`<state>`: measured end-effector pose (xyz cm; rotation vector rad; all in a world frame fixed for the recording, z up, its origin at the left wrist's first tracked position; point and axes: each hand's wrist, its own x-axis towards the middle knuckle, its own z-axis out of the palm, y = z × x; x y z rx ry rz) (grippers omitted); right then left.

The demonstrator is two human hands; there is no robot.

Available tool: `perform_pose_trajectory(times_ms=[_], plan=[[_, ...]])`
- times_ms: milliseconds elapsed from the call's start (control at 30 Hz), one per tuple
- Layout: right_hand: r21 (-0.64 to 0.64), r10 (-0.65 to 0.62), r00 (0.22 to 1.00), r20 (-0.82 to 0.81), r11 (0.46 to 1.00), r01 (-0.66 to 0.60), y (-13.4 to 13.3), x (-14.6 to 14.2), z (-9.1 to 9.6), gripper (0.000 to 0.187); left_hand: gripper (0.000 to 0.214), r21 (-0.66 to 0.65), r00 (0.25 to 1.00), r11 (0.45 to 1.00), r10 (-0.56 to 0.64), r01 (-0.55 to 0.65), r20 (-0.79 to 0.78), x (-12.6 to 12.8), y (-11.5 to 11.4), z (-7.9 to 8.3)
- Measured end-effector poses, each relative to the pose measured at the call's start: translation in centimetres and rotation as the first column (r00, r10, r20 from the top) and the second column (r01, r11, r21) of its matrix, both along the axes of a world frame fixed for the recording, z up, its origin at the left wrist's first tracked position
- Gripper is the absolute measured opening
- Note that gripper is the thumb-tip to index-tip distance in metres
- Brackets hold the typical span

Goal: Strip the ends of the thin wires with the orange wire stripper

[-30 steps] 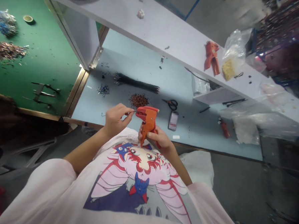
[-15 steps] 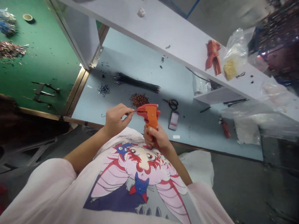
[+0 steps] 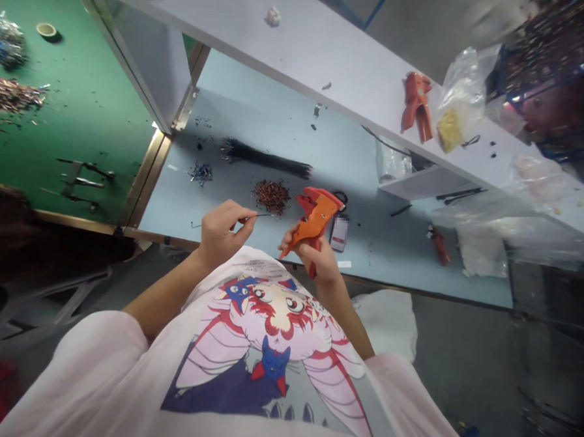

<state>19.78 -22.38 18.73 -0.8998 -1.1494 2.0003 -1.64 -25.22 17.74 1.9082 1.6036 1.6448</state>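
Observation:
Between thumb and forefinger, my left hand [image 3: 225, 233] pinches a thin dark wire [image 3: 264, 215], whose end points right. My right hand [image 3: 314, 251] is wrapped round the handles of an orange-red wire stripper [image 3: 319, 213]. The stripper's head stands apart from the wire end, a short way to its right. Just beyond the hands lies a pile of coppery scraps [image 3: 272, 196]. Farther back is a long bundle of black wires [image 3: 268, 158] with bared-looking ends. A small heap of blue and silvery bits [image 3: 201, 173] sits to the left.
Scissors [image 3: 341, 198] and a phone [image 3: 339, 233] lie right of the stripper. Another red tool [image 3: 439, 246] is farther right. A white shelf [image 3: 300, 56] crosses above the blue tabletop [image 3: 259, 106], bearing a second orange stripper [image 3: 417, 106] and plastic bags [image 3: 462, 90]. A green table [image 3: 102, 98] adjoins at left.
The stripper has come off the wire end, moved right and tilted, and its handles have spread. My left hand has shifted slightly left, still pinching the wire.

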Motion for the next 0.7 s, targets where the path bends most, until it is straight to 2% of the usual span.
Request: perform_pose_trajectory(times_ms=[100, 267, 400, 500, 567, 600, 667, 700], plan=[[0.142, -0.110, 0.990, 0.087, 0.985, 0.097, 0.1, -1.1, 0.5, 0.029, 0.007, 0.070, 0.999, 0.997, -0.008, 0.012, -0.051, 0.2, 0.0, -0.1], [0.308, -0.195, 0.970, 0.148, 0.941, 0.142, 0.3, -2.9, 1.4, 0.023, 0.009, 0.093, 0.987, 0.992, -0.069, 0.083, -0.144, 0.7, -0.4, -0.2], [0.404, -0.251, 0.952, 0.173, 0.900, 0.163, 0.3, -3.7, 1.3, 0.015, 0.008, 0.054, 0.974, 0.988, -0.134, 0.146, -0.184, 1.1, -0.7, -0.3], [0.416, -0.298, 0.936, 0.189, 0.887, 0.198, 0.6, -3.7, 1.3, 0.015, 0.007, -0.018, 0.964, 0.986, -0.167, 0.167, -0.205, 0.8, -0.7, -0.5], [0.413, -0.422, 0.888, 0.181, 0.852, 0.321, 1.5, -3.0, 1.2, 0.017, 0.006, -0.078, 0.979, 0.990, -0.128, 0.117, -0.158, 0.1, -0.7, -0.7], [0.415, -0.499, 0.849, 0.170, 0.818, 0.398, 2.2, -2.5, 1.0, 0.019, 0.006, -0.128, 0.991, 0.988, -0.094, 0.081, -0.099, -0.4, -0.7, -0.8], [0.423, -0.626, 0.762, 0.166, 0.743, 0.519, 3.8, -1.2, 0.1, 0.024, 0.008, -0.273, 0.995, 0.960, -0.032, 0.058, 0.098, -1.3, -0.7, -1.0], [0.433, -0.650, 0.735, 0.191, 0.728, 0.531, 4.6, -0.6, -0.7, 0.026, 0.010, -0.351, 0.975, 0.932, -0.013, 0.093, 0.224, -1.7, -0.7, -1.0]])
